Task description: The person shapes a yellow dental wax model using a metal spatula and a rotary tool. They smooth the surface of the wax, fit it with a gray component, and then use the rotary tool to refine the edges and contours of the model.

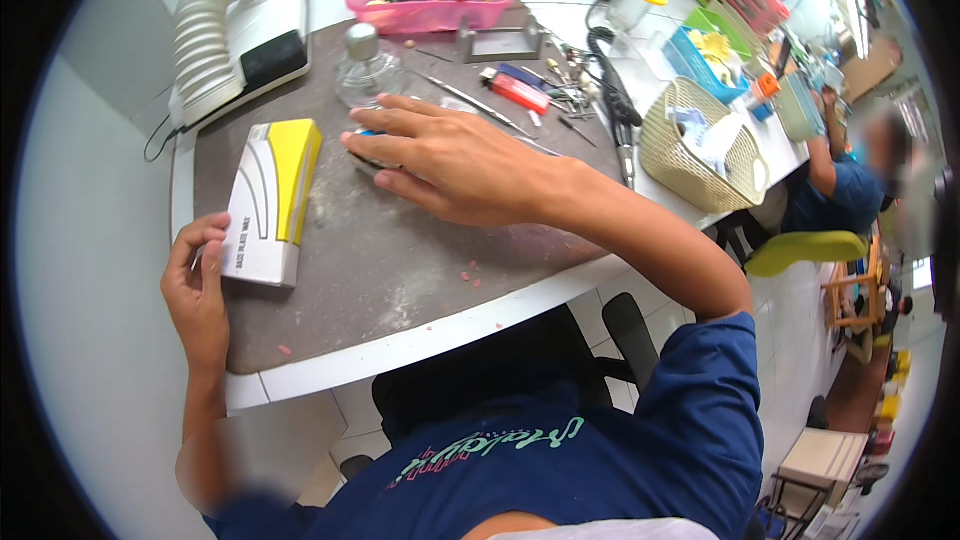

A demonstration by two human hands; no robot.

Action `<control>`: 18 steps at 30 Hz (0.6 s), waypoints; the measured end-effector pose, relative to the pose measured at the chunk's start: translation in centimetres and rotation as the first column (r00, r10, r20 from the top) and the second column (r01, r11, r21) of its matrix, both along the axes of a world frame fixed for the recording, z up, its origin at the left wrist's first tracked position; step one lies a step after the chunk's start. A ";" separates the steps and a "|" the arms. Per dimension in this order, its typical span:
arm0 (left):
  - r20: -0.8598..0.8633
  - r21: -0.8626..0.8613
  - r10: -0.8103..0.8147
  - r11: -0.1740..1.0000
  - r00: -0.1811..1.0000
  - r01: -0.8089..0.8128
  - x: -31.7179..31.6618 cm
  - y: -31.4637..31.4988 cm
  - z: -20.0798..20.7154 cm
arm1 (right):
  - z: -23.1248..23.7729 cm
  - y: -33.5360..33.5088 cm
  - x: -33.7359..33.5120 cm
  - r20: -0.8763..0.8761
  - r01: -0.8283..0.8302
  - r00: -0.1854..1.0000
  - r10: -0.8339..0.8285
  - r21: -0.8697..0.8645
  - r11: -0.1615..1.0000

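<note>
Bearing dark printing along the near end of its white face, a yellow-and-white carton [268,195] rests on the bench; grey curved lines decorate that face. Green and pink lettering on the wearer's navy shirt [630,430], nearer than the carton.

Surface under the carton: grey-brown mat [440,275], scuffed pale, pink crumbs scattered to the carton's right. White bench edge [400,360] on the near side. Beyond the carton, a ribbed white hose unit [225,40]; beyond and right, a capped glass bottle [368,78] and a pink tray [430,15]. Farther right, a red lighter [520,93] among small tools, then a beige basket [690,145]. Room far right of the carton: a person in blue [835,195], a green chair [805,252].

Left hand [200,265] at the carton's near-left edge, fingers partly curled, fingertips and thumb against it; cannot tell how firmly. Right hand [440,155] right of the carton, palm down, fingers loosely spread over a small blue-and-dark object [368,133], mostly hidden; whether gripped, cannot tell.
</note>
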State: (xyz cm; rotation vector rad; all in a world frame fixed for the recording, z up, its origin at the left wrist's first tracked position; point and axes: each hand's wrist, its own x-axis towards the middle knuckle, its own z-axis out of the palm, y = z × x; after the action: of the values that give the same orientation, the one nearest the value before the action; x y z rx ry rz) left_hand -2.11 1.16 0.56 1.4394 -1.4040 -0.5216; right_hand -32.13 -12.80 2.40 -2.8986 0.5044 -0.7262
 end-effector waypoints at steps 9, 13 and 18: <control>-0.028 -0.003 -0.021 1.000 0.999 0.020 0.1 0.0 0.3 | 2.4 -1.9 0.0 -0.099 -0.068 0.992 0.084 0.152 0.986; -0.049 0.002 -0.018 1.000 0.999 0.018 0.2 0.1 0.2 | 2.5 -2.2 0.2 -0.094 -0.061 0.992 0.079 0.182 0.981; -0.050 -0.005 -0.025 1.000 0.998 0.025 0.4 0.4 0.1 | 2.8 -2.2 0.3 -0.114 -0.061 0.990 0.086 0.207 0.976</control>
State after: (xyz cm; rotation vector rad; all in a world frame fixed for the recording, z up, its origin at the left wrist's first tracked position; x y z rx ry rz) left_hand -1.67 1.55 0.63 1.3981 -1.3838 -0.5667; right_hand -31.83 -15.02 5.15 -2.7634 0.4520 -0.4595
